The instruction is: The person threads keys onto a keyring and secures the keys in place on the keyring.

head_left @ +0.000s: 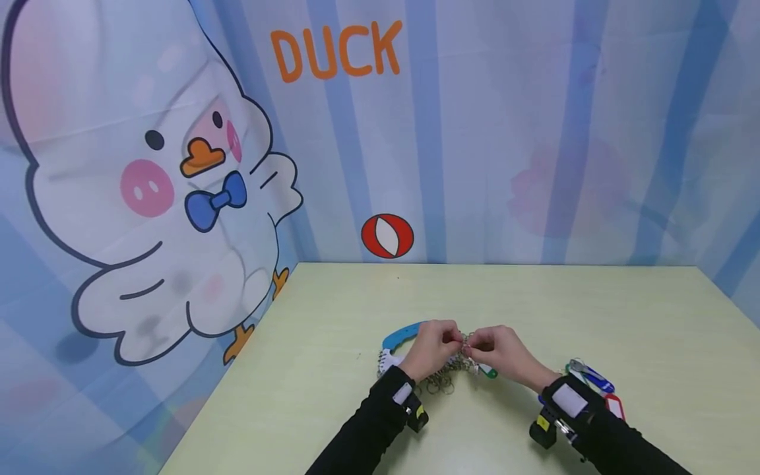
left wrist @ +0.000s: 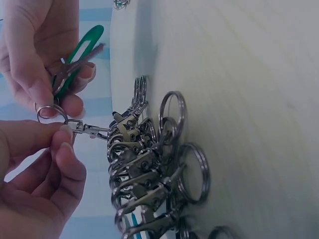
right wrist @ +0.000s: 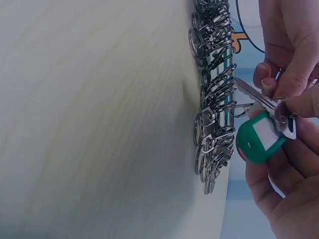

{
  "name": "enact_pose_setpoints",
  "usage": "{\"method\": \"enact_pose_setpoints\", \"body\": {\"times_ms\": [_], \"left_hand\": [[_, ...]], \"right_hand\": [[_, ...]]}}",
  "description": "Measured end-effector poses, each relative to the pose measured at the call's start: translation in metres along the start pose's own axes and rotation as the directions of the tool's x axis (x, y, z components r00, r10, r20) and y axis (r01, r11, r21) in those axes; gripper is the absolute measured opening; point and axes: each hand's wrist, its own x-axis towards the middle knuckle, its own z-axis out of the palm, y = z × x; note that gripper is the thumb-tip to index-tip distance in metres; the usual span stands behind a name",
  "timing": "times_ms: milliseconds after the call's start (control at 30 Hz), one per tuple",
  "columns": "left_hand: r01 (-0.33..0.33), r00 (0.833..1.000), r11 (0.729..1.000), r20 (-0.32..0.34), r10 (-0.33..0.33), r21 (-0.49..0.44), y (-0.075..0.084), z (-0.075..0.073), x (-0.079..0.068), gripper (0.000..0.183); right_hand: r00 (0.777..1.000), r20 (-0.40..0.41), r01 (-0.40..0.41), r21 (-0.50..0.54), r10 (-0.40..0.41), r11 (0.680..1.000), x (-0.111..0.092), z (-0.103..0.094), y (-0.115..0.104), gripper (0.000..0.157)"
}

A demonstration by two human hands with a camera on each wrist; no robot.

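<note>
My left hand pinches a metal split ring, joined to a swivel clasp on a row of metal clasps. Facing it, my right hand holds a green key tag with a white label and a silver key. Right thumb and fingertips are at the same split ring. The clasps hang along a curved blue strip with a white toothed edge, partly hidden behind the left hand. More split rings dangle from the clasps toward the tabletop.
Beside my right wrist lie a blue key tag and a red-rimmed one, partly covered by the sleeve. Everything sits on a pale wooden table. A printed duck curtain hangs behind the far edge.
</note>
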Motion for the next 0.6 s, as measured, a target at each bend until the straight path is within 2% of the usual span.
{"method": "enact_pose_setpoints", "body": {"times_ms": [167,333,600], "left_hand": [[-0.018,1.0,1.0,0.012,0.018,0.007,0.001,-0.001,0.001,0.01],[-0.027,1.0,0.998,0.008,0.027,0.054,0.003,-0.002,0.0,0.012],[-0.114,0.993,0.983,0.008,0.114,0.144,0.006,-0.002,-0.001,0.016]], "right_hand": [[0.999,-0.012,0.032,-0.027,-0.032,0.999,0.0,0.003,-0.004,0.008],[0.999,-0.029,0.015,-0.094,-0.017,0.995,0.0,0.003,-0.008,0.007],[1.0,-0.027,-0.003,-0.127,-0.001,0.992,-0.001,0.001,-0.015,0.005]]}}
